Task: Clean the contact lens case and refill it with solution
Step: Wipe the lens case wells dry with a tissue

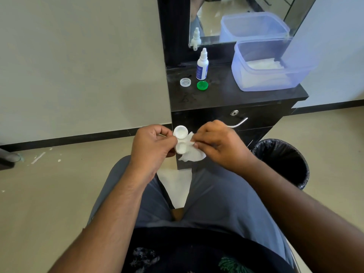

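While seated before the dark counter [226, 95]: L hand [151, 144] fingers [169, 137] pinching white lens case [180, 139] at its middle, both wells open, facing up. R hand [218, 142] fingers [197, 138] pinching white tissue [192, 154], touching case's R side. Well beyond fingers, on counter: solution bottle [202, 65] upright, clear cap [185, 82] & green cap [202, 85] just beside it. Bin [285, 160] R of R hand.

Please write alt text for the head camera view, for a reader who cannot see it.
A seated person's left hand holds an open white contact lens case while the right hand holds a white tissue against it. Behind, a dark cabinet top carries a solution bottle, two loose caps and a plastic tub.
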`<state>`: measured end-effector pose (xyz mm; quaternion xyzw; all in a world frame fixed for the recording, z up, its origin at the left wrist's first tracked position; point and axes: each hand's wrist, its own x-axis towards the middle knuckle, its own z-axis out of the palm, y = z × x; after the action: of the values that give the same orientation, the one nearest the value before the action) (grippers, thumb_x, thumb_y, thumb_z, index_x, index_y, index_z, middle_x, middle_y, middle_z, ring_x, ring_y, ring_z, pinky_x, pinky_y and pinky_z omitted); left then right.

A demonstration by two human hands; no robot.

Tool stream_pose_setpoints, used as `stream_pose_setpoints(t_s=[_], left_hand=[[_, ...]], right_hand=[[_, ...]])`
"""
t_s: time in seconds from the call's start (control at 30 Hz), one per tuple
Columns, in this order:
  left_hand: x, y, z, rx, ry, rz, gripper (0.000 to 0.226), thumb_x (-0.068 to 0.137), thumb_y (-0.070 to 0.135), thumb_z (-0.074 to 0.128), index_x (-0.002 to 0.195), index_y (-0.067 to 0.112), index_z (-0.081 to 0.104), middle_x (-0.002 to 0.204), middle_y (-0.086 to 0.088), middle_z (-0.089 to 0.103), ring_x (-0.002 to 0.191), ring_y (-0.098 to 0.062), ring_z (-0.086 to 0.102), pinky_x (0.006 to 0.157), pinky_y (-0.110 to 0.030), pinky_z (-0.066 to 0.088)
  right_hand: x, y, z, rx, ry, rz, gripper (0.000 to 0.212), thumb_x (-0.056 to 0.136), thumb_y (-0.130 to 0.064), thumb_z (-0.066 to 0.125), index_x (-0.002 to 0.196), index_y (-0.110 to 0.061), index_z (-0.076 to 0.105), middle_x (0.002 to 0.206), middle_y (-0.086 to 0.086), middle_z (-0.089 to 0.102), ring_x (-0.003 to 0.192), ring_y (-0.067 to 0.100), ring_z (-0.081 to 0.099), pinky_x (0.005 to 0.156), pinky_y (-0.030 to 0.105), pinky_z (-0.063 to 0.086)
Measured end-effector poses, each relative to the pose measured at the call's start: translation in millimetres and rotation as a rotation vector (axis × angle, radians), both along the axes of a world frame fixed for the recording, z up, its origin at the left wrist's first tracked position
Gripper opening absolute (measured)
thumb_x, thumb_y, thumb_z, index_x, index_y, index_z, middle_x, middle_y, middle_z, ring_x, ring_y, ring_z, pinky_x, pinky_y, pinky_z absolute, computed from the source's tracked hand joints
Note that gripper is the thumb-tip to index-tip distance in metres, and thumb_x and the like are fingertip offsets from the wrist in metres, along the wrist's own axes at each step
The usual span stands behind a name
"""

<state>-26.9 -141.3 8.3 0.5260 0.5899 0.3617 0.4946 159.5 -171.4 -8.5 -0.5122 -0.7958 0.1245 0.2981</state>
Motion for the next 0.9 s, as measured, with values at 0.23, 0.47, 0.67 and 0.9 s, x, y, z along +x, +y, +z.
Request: stream_pose_setpoints(t_s=[0.23,0.47,0.67,0.9], left_hand=[[-1.1,0.9,7.1,0.073,0.034,-0.054,0.014,0.079,-0.003,0.066,0.077,0.008,0.073,0.070,-0.018,0.072,0.073,-0.040,0.070,0.067,-0.049,0.061],[-6.7,6.0,12.2,0.023,0.052,-0.165,0.013,0.081,-0.004,0.064,0.080,0.005,0.074,0.070,-0.010,0.074,0.061,-0.014,0.070,0.057,-0.023,0.057],[-5.9,2.2,5.6,0.013,0.046,-0.168,0.011,0.084,-0.002,0.063,0.084,0.004,0.071,0.071,-0.010,0.073,0.063,-0.015,0.070,0.059,-0.025,0.058],[-1.0,-2.2,0.5,-0.054,0.020,-0.195,0.009,0.088,0.004,0.063,0.087,0.012,0.068,0.076,-0.008,0.074,0.076,-0.026,0.072,0.070,-0.042,0.062]], right_hand=[[-2.5,8.0,16.9,0.081,0.074,-0.062,0.020,0.088,-0.019,0.062,0.102,-0.011,0.074,0.096,0.003,0.064,0.090,0.022,0.055,0.076,0.032,0.048],[2.8,21.5,18.0,0.201,-0.371,0.195,0.022,0.086,-0.023,0.061,0.102,-0.014,0.074,0.089,0.008,0.063,0.075,0.025,0.055,0.059,0.034,0.043],[-3.2,16.8,8.1,0.149,-0.245,0.207,0.025,0.088,-0.024,0.055,0.097,-0.011,0.075,0.086,0.008,0.061,0.072,0.023,0.052,0.059,0.032,0.044],[3.7,12.4,3.6,0.212,-0.326,0.176,0.025,0.088,-0.023,0.055,0.097,-0.009,0.073,0.091,0.010,0.065,0.077,0.024,0.056,0.062,0.031,0.043]])
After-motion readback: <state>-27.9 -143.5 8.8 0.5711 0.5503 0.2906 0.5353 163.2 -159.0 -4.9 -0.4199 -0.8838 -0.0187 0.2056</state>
